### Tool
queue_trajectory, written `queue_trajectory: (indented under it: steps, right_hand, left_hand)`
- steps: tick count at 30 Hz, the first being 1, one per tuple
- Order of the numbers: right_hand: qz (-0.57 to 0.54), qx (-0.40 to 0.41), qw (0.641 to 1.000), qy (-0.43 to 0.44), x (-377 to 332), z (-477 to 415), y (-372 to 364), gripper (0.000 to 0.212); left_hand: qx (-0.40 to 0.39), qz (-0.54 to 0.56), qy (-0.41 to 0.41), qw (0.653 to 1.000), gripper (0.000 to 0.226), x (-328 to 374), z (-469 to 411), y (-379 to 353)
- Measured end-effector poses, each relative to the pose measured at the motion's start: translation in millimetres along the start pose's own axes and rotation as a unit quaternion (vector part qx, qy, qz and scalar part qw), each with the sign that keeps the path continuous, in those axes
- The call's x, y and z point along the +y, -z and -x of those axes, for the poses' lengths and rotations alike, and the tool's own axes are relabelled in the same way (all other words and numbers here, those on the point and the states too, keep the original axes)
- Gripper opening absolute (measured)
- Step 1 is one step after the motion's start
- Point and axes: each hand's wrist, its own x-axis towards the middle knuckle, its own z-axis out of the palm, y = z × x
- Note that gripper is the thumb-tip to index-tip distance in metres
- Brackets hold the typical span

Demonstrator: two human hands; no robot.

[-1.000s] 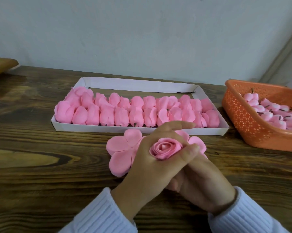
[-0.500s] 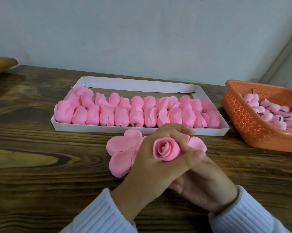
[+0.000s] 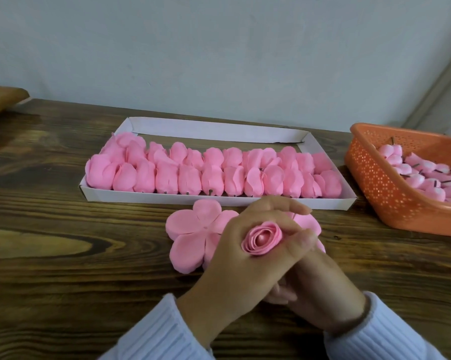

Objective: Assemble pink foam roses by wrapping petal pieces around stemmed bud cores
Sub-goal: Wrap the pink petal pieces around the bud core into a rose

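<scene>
My left hand (image 3: 234, 258) wraps its fingers and thumb round a pink foam rose (image 3: 262, 237), whose spiral top and shiny bud core face the camera. My right hand (image 3: 320, 289) lies under and behind the left hand with its fingers hidden, so what it holds cannot be seen. A flat flower-shaped petal piece (image 3: 193, 235) lies on the table to the left of the hands. Part of another petal piece (image 3: 309, 222) shows behind them.
A white cardboard tray (image 3: 219, 131) with two rows of finished pink roses (image 3: 214, 172) stands behind the hands. An orange perforated basket (image 3: 383, 183) at the right holds several stemmed bud cores (image 3: 427, 175). The dark wooden table (image 3: 63, 268) runs to a pale wall.
The rose in my left hand has turned and tilted, so its open centre and bud core now face the camera. Both hands stay in about the same place.
</scene>
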Motion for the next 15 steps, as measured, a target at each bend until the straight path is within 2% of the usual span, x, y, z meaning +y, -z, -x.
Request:
queue_trajectory:
  steps: [5,8,10,13,15]
  right_hand:
    - [-0.136,-0.13,0.982,-0.019,-16.0,2.2,2.5,0.04]
    - [-0.147,-0.129,0.979,-0.048,-16.7,2.0,1.5,0.036]
    - [-0.121,-0.108,0.985,-0.061,-13.0,2.7,1.6,0.042]
    - [-0.132,-0.13,0.981,-0.052,-14.8,2.0,0.5,0.036]
    - [-0.153,-0.145,0.976,-0.048,-19.1,2.0,0.3,0.044]
  left_hand:
    - [0.011,-0.031,-0.021,0.999,0.014,-0.2,-3.8,3.9]
    - [-0.021,-0.035,-0.042,0.998,0.009,-0.4,-3.5,4.3]
    - [-0.04,-0.044,-0.044,0.997,0.008,-1.2,-2.5,3.0]
    - [-0.021,-0.047,-0.031,0.998,0.016,-1.4,-3.7,4.7]
    - [-0.001,-0.04,-0.03,0.999,0.014,-0.6,-5.4,6.5]
